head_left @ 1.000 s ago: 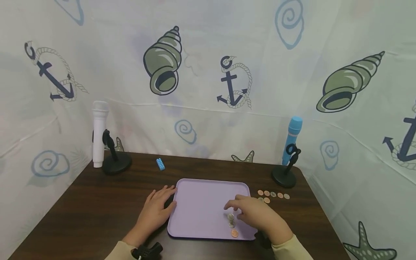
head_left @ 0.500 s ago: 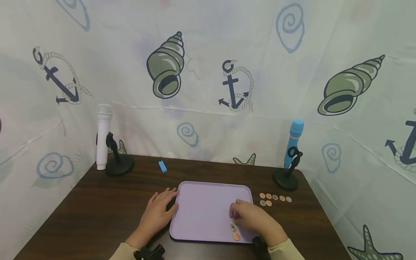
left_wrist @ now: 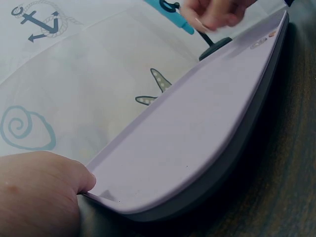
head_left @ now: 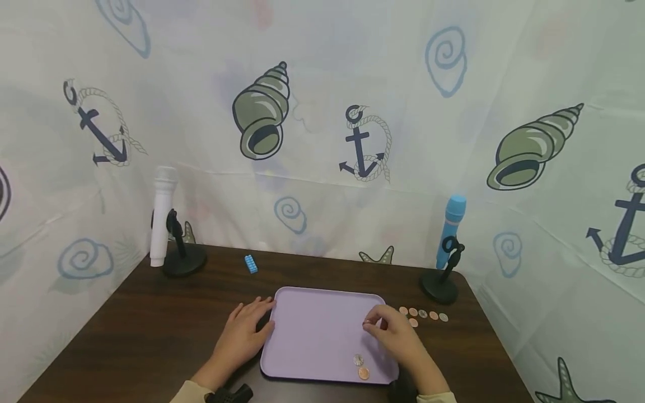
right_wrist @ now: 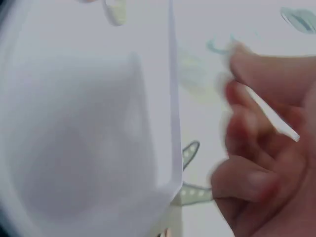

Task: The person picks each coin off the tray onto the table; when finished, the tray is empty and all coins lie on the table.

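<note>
A lilac tray [head_left: 317,336] lies on the dark wooden table. My left hand [head_left: 244,336] rests at its left edge, fingers spread and thumb on the rim, as the left wrist view shows too. Above the tray's right side, my right hand [head_left: 395,336] pinches a small coin between thumb and fingertips; only a sliver of the coin shows, and the right wrist view is blurred. A silver coin [head_left: 358,360] and a copper coin [head_left: 364,373] lie on the tray near its front right corner.
Several copper and silver coins [head_left: 423,314] lie in rows right of the tray. Behind them a blue microphone [head_left: 450,229] leans by a black stand [head_left: 439,286]. A white microphone [head_left: 162,218], another black stand [head_left: 184,260] and a blue toy brick [head_left: 250,263] are at the back left.
My right hand has reached down to the rearmost silver coin on the tray, pinched it and lifted it up and away from the other two. The left hand stays at the tray's edge.
</note>
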Demonstrator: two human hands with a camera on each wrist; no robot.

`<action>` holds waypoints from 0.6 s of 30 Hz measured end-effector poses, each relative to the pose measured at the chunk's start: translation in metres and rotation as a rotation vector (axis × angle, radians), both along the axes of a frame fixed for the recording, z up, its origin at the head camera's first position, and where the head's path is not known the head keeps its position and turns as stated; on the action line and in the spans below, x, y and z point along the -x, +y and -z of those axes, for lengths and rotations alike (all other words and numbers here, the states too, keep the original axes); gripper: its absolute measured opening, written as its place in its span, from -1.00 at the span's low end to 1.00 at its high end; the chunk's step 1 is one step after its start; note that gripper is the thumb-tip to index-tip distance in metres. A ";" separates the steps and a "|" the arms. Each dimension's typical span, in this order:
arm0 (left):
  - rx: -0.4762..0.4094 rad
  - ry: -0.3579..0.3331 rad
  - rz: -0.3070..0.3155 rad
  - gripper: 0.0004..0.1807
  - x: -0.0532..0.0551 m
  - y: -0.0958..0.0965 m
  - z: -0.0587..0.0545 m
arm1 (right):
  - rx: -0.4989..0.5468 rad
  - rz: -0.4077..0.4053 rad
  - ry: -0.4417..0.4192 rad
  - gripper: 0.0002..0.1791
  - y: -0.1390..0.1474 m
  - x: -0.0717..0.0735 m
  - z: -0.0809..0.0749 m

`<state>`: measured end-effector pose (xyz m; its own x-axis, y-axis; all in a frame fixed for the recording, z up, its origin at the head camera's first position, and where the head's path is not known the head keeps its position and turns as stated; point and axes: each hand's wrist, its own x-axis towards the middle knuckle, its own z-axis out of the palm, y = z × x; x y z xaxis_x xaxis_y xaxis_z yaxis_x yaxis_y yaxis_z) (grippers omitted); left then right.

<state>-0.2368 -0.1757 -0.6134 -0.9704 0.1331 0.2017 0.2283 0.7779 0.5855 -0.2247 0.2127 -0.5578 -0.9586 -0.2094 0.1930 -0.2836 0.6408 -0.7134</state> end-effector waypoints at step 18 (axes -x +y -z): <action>0.024 -0.013 0.014 -0.42 0.001 0.001 0.001 | 0.866 0.576 -0.095 -0.63 0.131 -0.002 0.045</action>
<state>-0.2380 -0.1747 -0.6144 -0.9709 0.1509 0.1861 0.2317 0.7885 0.5697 -0.2232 0.3437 -0.6030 -0.8886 0.4582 -0.0221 -0.0163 -0.0797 -0.9967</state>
